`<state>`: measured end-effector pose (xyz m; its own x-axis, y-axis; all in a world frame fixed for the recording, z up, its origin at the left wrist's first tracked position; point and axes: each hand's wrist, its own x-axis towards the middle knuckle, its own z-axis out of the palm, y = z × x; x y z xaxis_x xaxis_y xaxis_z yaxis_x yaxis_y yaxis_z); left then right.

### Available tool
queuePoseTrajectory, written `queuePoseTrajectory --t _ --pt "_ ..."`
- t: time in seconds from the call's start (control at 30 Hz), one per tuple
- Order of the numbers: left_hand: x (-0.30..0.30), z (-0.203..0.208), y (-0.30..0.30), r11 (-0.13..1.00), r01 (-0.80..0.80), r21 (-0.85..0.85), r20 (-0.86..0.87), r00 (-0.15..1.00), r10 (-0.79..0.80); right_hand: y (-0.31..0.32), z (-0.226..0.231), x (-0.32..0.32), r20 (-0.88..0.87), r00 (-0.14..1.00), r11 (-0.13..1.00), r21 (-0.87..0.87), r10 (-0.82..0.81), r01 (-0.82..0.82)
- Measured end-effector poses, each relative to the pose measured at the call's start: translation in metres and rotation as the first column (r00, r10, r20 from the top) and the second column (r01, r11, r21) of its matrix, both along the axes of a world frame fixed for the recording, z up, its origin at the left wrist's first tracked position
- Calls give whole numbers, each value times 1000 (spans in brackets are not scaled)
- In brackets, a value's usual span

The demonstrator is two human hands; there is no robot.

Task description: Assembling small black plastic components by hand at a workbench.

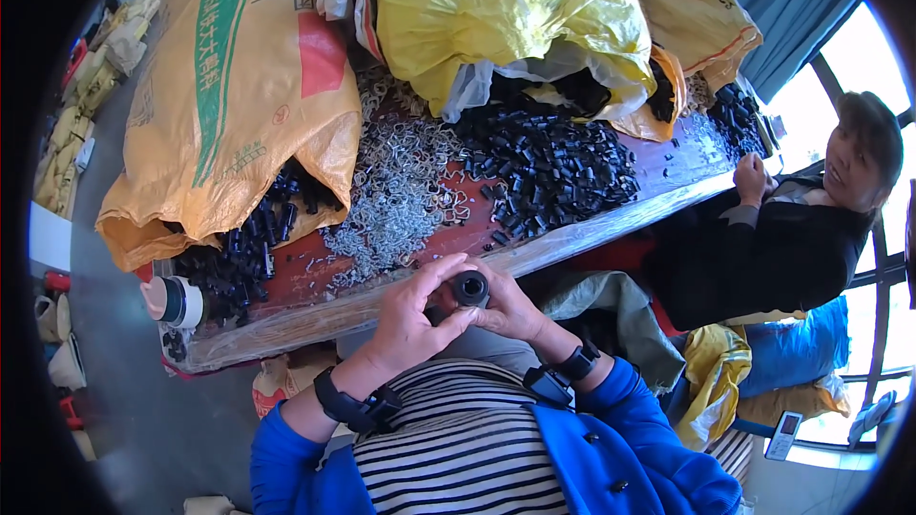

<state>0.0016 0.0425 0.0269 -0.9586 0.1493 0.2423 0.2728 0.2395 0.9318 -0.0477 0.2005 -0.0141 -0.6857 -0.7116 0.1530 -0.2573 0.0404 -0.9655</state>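
A short black hollow cylinder (470, 290) is held over my lap, its round open end turned up at me. My left hand (412, 313) curls around it from the left, thumb and fingers closed on it. From the right, my right hand (513, 311) grips it too; some of its fingers are hidden behind the part. Just beyond my hands, on the red tabletop (310, 272), lies a heap of small silvery metal pieces and wire clips (386, 195). A pile of small black tubular parts (553, 172) spreads to its right.
A large orange woven sack (258, 86) spills black parts at the left; a yellow sack (506, 10) stands at the back. A pink-and-white round container (179, 302) sits at the near left corner. At the right, another person (763, 238) sits beside the table's wrapped edge (611, 234).
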Motion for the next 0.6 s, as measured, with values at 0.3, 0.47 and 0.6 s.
queuePoseTrajectory --t 0.3,0.47,0.6 --pt "3 9 7 994 48 -96 9 999 -48 13 -2 12 40 998 999 -4 -45 45" --pt "-10 3 3 994 59 -97 -55 996 -65 16 -17 9 247 969 1000 -6 -9 11" --pt "-19 -4 -1 995 73 -68 -50 996 -76 14 -21 4 263 964 998 -61 28 -12"
